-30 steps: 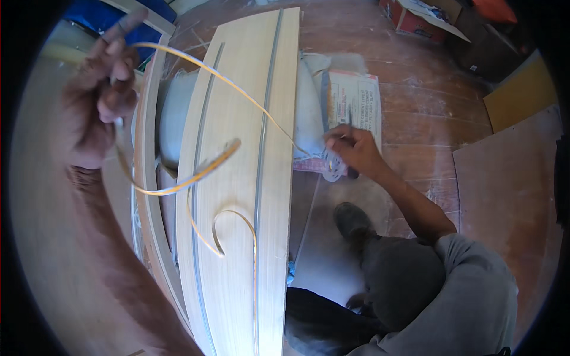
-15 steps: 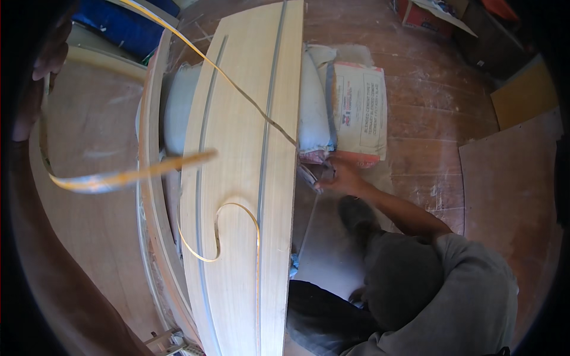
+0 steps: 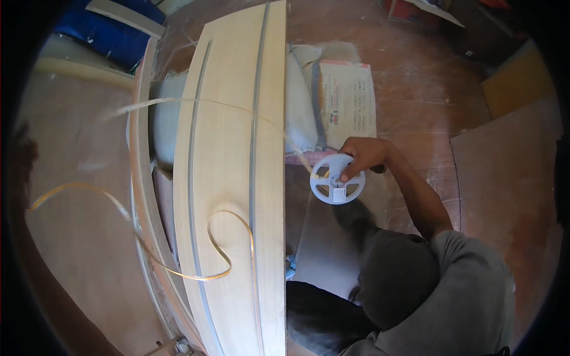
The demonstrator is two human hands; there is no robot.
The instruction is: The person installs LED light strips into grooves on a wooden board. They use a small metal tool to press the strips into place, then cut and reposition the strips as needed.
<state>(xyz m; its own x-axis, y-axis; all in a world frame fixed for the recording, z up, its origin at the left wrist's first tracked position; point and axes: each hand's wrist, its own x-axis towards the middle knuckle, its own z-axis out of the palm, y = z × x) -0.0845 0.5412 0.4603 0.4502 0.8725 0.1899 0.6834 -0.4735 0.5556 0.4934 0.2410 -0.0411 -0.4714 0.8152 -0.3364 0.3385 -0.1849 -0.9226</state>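
Note:
My right hand grips a white plastic reel just right of a pale wooden panel, thumb on the hub. From the reel a thin LED strip runs left across the panel, blurred at its far end. Another length of yellowish strip bends in an S over the panel's lower half and arches off its left side toward my left arm. At the far left rim my left hand is dark and smeared, so its fingers cannot be made out. Two grey lines run lengthwise along the panel.
Beyond the reel lie filled sacks and a printed paper sack on the brown floor. A long curved wooden edge stands left of the panel. Boards lean at the right. Blue material is at the far left.
My right hand has lifted and turned the reel into plain view from beside the panel's edge. My left hand has dropped lower along the left rim, and the strip's loops have shifted.

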